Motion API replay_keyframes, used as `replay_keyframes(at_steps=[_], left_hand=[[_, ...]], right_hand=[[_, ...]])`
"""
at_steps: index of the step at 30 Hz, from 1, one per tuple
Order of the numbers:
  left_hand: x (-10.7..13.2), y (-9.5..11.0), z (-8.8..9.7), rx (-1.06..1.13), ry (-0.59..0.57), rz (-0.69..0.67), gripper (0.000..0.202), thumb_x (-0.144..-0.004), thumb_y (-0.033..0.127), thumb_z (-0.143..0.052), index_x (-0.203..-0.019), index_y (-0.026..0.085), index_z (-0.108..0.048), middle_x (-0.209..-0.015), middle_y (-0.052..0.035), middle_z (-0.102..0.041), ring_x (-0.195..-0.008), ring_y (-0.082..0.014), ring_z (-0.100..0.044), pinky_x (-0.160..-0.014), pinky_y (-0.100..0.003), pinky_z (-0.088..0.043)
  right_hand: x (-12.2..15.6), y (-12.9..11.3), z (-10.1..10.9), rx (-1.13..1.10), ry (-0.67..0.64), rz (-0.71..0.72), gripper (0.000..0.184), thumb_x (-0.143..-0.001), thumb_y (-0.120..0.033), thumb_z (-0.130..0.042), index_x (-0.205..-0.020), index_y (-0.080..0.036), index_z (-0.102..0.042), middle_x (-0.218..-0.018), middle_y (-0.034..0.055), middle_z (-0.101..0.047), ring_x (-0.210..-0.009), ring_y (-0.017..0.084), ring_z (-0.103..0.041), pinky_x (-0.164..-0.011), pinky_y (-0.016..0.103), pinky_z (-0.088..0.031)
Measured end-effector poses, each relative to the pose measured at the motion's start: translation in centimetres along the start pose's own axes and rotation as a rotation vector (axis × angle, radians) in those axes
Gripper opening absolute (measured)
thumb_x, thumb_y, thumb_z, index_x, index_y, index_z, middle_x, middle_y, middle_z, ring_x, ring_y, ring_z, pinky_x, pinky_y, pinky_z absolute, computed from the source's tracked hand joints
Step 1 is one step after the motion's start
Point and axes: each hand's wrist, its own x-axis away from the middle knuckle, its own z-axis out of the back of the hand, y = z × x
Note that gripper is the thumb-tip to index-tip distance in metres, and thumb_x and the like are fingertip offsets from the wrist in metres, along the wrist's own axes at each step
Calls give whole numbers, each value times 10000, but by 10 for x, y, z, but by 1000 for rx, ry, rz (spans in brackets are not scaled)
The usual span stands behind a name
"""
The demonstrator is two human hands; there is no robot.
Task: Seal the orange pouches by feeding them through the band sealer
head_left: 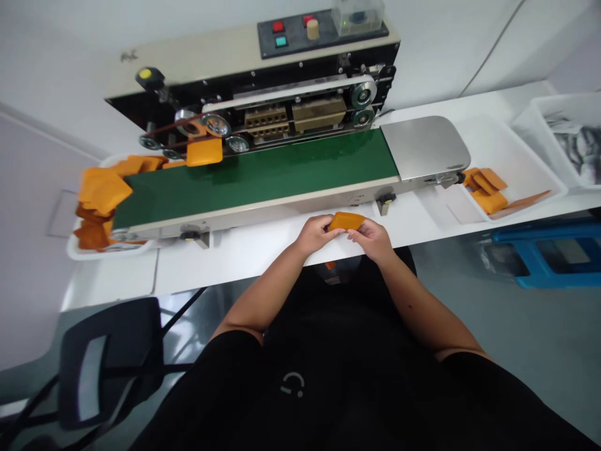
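Between my two hands, just in front of the conveyor, is a small orange pouch (346, 221). My left hand (317, 235) pinches its left end, and my right hand (373, 238) grips its right end; both have their fingers closed on it. Behind them runs the green belt (291, 166) of a band sealing machine (197, 59). Another orange pouch (205, 151) hangs at the sealer's rollers over the left part of the belt. What is inside the held pouch is hidden.
A white bin (84, 252) heaped with orange pouches (101, 191) stands at the belt's left end. At the right, a white bin (539, 156) holds several orange pouches (488, 188); farther right is a bin of grey packets (582, 147). A black chair (113, 351) and blue stool (549, 257) stand below.
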Motion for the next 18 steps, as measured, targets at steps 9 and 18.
replay_keyframes(at_steps=[9,18], left_hand=[[2,1,-1,61,-28,-119,433,-1041,613,-700,-1114,191,-764,-993,-93,-785,-783,-161,-676,-735,-285,-540],[-2,-2,-1,1,-19,-215,356,-1066,543,-683,-1074,193,-746,-972,-76,-776,-767,-150,-662,-741,-283,-525]], right_hand=[[-33,-93,39,-145,340,232,334,-940,-497,-858,-1076,-268,-655,-735,-24,-697,-588,149,-679,-538,259,-573],[-130,-190,76,-103,440,-63,241,-1050,14,-516,-1059,-211,-602,-633,-25,-660,-478,98,-560,-491,180,-470]])
